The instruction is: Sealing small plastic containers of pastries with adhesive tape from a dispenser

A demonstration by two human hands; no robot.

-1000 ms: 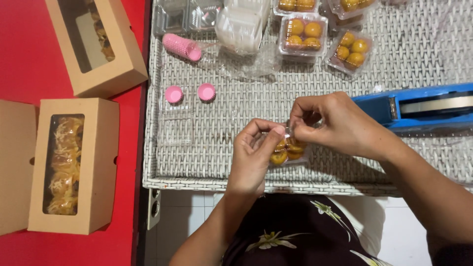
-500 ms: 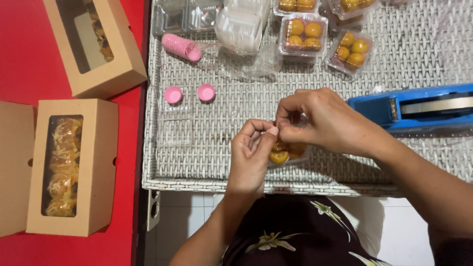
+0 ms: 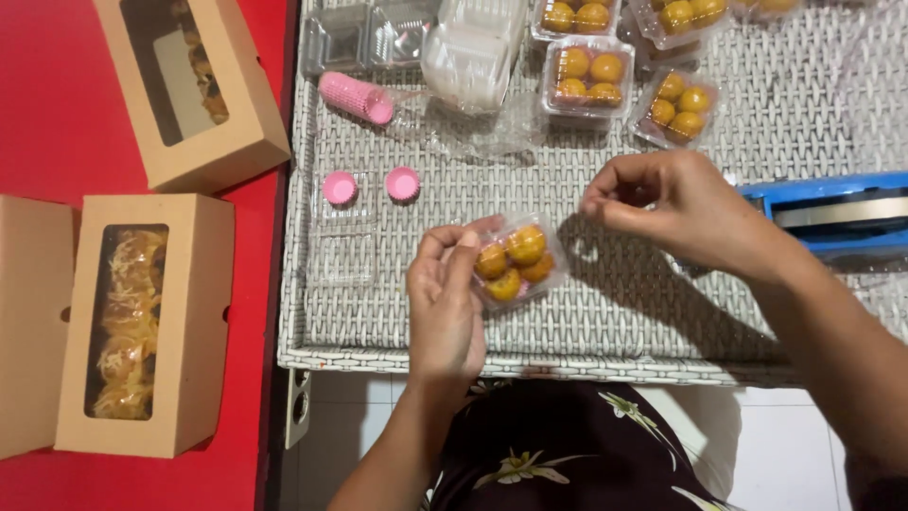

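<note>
My left hand point(image 3: 446, 301) grips a small clear plastic box of yellow round pastries point(image 3: 516, 259) by its left side, just above the white wicker table point(image 3: 567, 322). To the right of the box and apart from it, my right hand point(image 3: 673, 210) hovers with thumb and fingertips pinched together; whether anything is between them is too small to tell. A blue tape dispenser point(image 3: 832, 213) lies just right of that hand.
Three more filled clear boxes point(image 3: 586, 74) sit at the table's far side, beside empty clear containers point(image 3: 364, 36). A stack of pink paper cups point(image 3: 355, 96), two single pink cups point(image 3: 402, 184) and an open clear box point(image 3: 342, 232) lie left. Two brown window cartons point(image 3: 142, 322) rest on red floor.
My hands were together over the pastry box, working at its top. Now my right hand has pulled away to the right and up, leaving the box in my left hand.
</note>
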